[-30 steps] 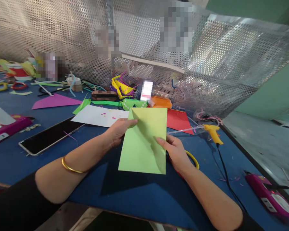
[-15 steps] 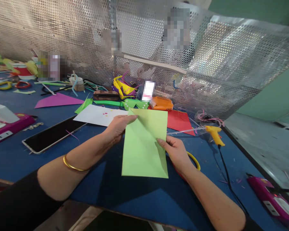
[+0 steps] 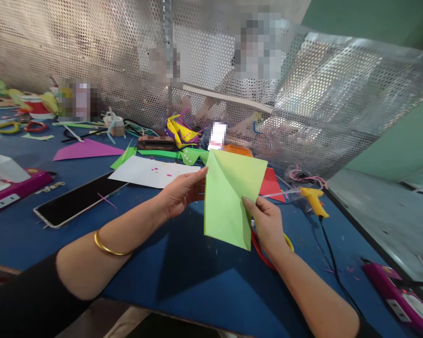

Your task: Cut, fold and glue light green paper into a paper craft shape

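A light green sheet of paper [image 3: 229, 202] is held up above the table, tilted, with a crease or shadow running down from its top left. My right hand [image 3: 268, 220] pinches its right edge, thumb on the front face and fingers behind. At the upper left edge is my left hand [image 3: 181, 195], its thumb along the paper's border and its other fingers partly hidden behind the sheet. Below my right hand, red and yellow handle loops [image 3: 262, 251], like those of scissors, rest on the blue table [image 3: 197, 281], partly covered by the hand.
Left lie a phone [image 3: 77, 199], white paper [image 3: 141, 171], purple sheet [image 3: 86, 149] and magenta power strip [image 3: 19, 188]. Behind are green paper glasses [image 3: 190, 156] and a brown case [image 3: 157, 142]. A yellow glue gun [image 3: 313, 199] with black cord lies right, before a perforated metal screen [image 3: 211, 51].
The green paper has shifted right and turned clockwise, with my right hand moving slightly right. My left hand has followed and now sits at the paper's edge rather than its top left corner.
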`<action>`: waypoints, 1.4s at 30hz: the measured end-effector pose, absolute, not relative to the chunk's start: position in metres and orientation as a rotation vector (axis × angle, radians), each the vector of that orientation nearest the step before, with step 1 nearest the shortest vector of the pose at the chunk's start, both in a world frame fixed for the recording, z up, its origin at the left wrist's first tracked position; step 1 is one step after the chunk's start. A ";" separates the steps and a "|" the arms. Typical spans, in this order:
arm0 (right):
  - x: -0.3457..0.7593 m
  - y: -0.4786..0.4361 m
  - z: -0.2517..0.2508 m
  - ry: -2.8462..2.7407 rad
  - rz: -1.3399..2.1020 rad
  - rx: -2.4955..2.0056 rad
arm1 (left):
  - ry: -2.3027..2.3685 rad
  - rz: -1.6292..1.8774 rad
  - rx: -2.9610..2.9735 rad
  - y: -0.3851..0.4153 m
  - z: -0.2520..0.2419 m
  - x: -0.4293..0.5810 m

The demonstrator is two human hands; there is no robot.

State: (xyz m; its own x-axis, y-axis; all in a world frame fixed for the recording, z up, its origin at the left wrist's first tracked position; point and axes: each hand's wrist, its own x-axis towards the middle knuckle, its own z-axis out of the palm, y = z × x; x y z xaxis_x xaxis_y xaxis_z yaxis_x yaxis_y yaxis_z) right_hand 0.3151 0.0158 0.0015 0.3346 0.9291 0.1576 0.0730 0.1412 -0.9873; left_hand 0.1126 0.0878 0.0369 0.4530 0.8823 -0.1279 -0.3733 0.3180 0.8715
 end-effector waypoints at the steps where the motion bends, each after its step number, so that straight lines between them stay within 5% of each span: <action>1: 0.315 0.016 0.002 -1.036 0.843 -1.264 | 0.675 0.915 0.893 0.088 0.037 0.113; 28: 0.310 0.014 0.007 -0.844 1.134 -1.075 | 0.697 0.888 0.852 0.084 0.045 0.116; 34: 0.314 0.016 0.002 -0.764 1.251 -1.020 | 0.817 1.123 0.933 0.088 0.048 0.113; 42: 0.311 0.015 0.004 -0.909 1.091 -1.148 | 0.928 1.170 1.169 0.088 0.045 0.112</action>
